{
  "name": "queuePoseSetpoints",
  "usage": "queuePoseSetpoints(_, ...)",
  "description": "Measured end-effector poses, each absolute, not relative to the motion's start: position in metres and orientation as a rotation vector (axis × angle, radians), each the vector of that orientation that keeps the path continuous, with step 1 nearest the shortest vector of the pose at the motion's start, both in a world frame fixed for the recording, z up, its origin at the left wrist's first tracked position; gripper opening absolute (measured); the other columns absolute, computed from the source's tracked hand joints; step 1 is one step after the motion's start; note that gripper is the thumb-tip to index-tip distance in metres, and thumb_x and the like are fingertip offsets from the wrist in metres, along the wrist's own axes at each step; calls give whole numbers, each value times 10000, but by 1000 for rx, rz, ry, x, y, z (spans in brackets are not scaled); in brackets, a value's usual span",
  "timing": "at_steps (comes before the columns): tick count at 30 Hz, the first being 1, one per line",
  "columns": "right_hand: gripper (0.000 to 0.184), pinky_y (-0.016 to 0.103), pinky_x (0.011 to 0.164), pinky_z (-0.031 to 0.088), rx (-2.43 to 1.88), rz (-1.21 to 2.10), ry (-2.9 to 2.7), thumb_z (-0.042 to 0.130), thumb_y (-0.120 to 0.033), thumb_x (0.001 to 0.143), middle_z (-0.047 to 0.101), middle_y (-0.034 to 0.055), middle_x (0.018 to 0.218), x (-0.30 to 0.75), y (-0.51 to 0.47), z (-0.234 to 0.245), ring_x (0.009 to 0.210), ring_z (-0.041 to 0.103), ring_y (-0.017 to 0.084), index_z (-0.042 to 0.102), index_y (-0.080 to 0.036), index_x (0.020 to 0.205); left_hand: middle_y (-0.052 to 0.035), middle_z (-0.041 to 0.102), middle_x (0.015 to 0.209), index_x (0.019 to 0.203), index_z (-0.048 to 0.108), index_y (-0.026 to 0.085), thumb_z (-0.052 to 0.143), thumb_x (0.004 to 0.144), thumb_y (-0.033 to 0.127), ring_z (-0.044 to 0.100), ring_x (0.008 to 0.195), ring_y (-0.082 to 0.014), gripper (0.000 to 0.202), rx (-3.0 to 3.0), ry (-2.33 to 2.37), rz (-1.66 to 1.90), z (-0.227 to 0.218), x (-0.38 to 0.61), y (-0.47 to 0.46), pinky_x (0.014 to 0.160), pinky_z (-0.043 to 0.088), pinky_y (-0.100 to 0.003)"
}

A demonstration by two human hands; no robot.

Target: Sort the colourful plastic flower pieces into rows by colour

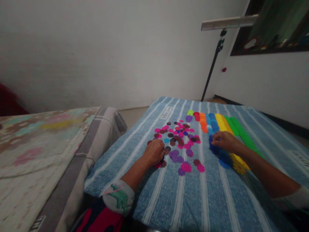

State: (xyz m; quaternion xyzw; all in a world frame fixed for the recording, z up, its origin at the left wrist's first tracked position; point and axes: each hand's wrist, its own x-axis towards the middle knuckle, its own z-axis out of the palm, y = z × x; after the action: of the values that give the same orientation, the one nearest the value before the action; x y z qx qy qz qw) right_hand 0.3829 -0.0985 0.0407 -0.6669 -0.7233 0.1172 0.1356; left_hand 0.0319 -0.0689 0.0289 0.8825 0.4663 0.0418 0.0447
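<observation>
Sorting is seemingly proceeding — left hand (154,151) among mixed discs (178,140), right hand (223,140) at blue row (225,161), both grips unclear — next needing colour-matching.

I see the left hand (154,152) at the edge of scattered pink, brown and purple discs (180,141), the right hand (224,140) at a blue row (214,125) on the striped cloth (193,199). Yellow discs (222,124) and green discs (243,135) lie alongside; I can't tell whether either hand grips anything.

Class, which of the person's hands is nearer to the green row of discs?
Right. The right hand is at the blue discs, just left of the green row; the left hand is farther left, by the mixed discs.
</observation>
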Motion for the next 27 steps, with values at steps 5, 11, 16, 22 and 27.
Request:
queuePoseSetpoints(5, 134, 254, 767, 460, -1999, 272, -2138, 614, -201, 752, 723, 46, 933, 381, -115, 32, 898, 654, 196, 730, -193, 685, -114, 665, 986, 748, 655, 145, 526, 830, 200, 581, 1064, -231, 163, 2697, 1425, 125, 32, 31, -71, 964, 431, -330)
queuePoseSetpoints(11, 157, 272, 820, 446, -2050, 93, -2246, 609, -243, 789, 699, 55, 1031, 376, -120, 26, 973, 629, 211, 749, -207, 728, -131, 664, 1020, 782, 668, 137, 530, 833, 205, 570, 1112, -245, 162, 2694, 1438, 120, 32, 31, -71, 988, 422, -333)
queuePoseSetpoints(16, 125, 284, 820, 434, -2119, -61, -2285, 628, -227, 780, 688, 66, 960, 370, -120, 27, 954, 615, 219, 750, -201, 782, -123, 665, 965, 738, 664, 140, 511, 834, 203, 588, 1036, -241, 191, 2700, 1426, 123, 31, 32, -71, 944, 442, -349)
queuePoseSetpoints(22, 196, 275, 815, 419, -1932, -43, -2288, 572, -240, 842, 701, 89, 968, 337, -93, 38, 970, 612, 219, 755, -174, 863, -106, 652, 906, 703, 654, 143, 520, 827, 209, 588, 956, -219, 194, 2696, 1398, 132, 30, 32, -70, 894, 450, -333)
queuePoseSetpoints(27, 276, 285, 794, 427, -2012, -23, -2213, 516, -285, 880, 701, 121, 1012, 296, -54, 41, 987, 619, 240, 762, -164, 911, -115, 652, 933, 729, 662, 137, 526, 814, 201, 585, 970, -225, 172, 2689, 1416, 139, 27, 32, -70, 900, 453, -339)
